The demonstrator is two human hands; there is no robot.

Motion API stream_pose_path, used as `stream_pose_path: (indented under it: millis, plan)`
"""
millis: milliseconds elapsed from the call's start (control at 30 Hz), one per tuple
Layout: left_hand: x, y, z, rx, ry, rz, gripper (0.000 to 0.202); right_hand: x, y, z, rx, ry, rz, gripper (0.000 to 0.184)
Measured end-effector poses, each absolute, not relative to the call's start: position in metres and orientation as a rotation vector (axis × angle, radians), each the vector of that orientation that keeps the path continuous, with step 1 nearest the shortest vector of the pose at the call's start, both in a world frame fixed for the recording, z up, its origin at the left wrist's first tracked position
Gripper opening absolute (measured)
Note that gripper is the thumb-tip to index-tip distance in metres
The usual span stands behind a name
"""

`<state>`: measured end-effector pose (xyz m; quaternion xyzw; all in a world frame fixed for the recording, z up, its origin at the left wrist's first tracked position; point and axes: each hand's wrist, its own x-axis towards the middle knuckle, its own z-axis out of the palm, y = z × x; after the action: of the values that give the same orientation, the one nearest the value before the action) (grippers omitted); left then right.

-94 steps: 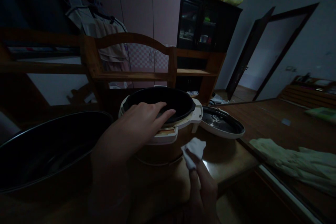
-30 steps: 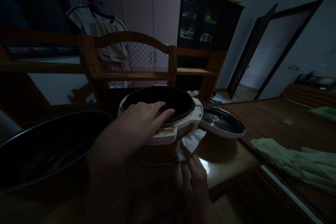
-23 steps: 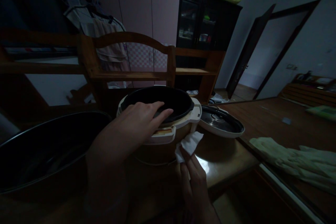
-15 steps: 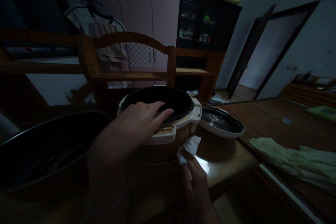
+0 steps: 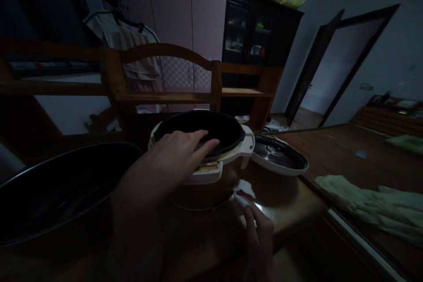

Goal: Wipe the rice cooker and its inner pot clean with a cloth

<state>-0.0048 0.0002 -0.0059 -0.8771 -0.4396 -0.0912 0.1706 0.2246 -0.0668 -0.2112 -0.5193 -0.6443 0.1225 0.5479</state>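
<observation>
A rice cooker with a cream rim and a dark inner pot stands on a wooden table. My left hand lies flat on the near rim, fingers stretched over the edge of the pot. My right hand holds a small white cloth with its fingers pressed together, low against the cooker's lower right side. The cooker's lid is swung open to the right.
A large dark pan sits at the left. Pale gloves lie on a wooden surface at the right. A wooden chair back stands behind the cooker, with a dark cabinet and an open doorway beyond.
My right hand has slid the white cloth down from the cooker's upper right side to near its base. My left hand has stayed on the rim.
</observation>
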Motion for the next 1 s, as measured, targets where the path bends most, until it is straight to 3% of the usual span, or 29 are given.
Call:
stream_pose_path:
  millis: [233, 433, 833, 1000]
  plan:
    - [-0.010, 0.007, -0.008, -2.493, -1.235, -0.157, 0.053, 0.223, -0.070, -0.171, -0.988, -1.640, -0.018, 0.048]
    - [-0.005, 0.004, -0.004, -2.463, -1.201, -0.146, 0.050, 0.199, -0.050, -0.151, -0.994, -1.764, 0.121, 0.049]
    - [-0.002, -0.004, -0.006, -2.471, -1.275, -0.277, 0.048, 0.201, -0.057, -0.162, -1.018, -1.808, 0.121, 0.039]
    - [-0.001, -0.006, -0.005, -2.433, -1.210, -0.164, 0.053, 0.205, -0.061, -0.179, -1.081, -1.799, 0.197, 0.033]
